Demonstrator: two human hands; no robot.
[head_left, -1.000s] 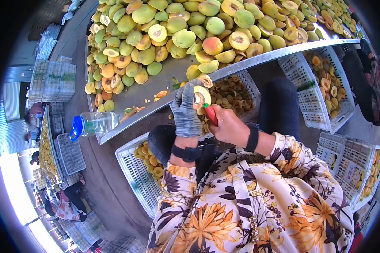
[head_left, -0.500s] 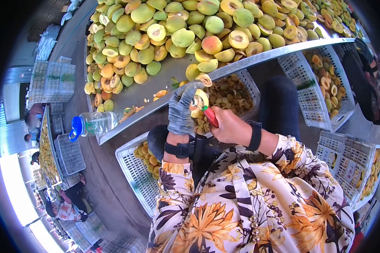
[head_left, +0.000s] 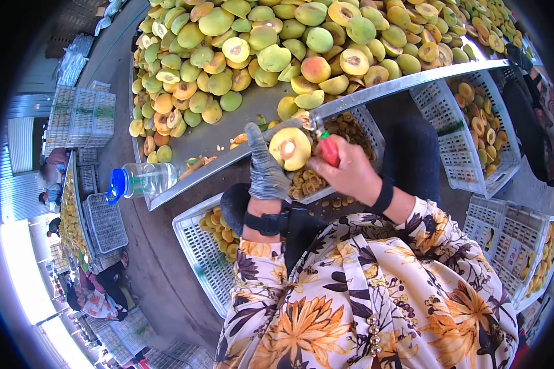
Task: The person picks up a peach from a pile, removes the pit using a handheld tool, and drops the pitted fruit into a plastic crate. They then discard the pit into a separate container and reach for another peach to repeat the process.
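My left hand [head_left: 266, 169], in a grey glove, holds a halved yellow fruit [head_left: 290, 149] with its cut face up and a pale centre showing. Bare and just right of it, my right hand [head_left: 349, 172] grips a red-handled tool [head_left: 329, 149] with a green collar and a metal end. The tool's tip is beside the fruit, near the table's metal edge [head_left: 412, 77]. Beyond my hands, a large heap of halved green and yellow fruit [head_left: 274, 58] covers much of the table.
A blue-capped bottle [head_left: 143, 181] lies at the table's left corner. Crates of fruit stand below: one at lower left [head_left: 194, 246], one under the edge [head_left: 375, 132], one at right [head_left: 452, 150]. Other people sit at far left and upper right.
The halved fruit now faces up in my left hand, whose fingers have straightened. My right hand and the tool have moved slightly right and up, away from the fruit's middle.
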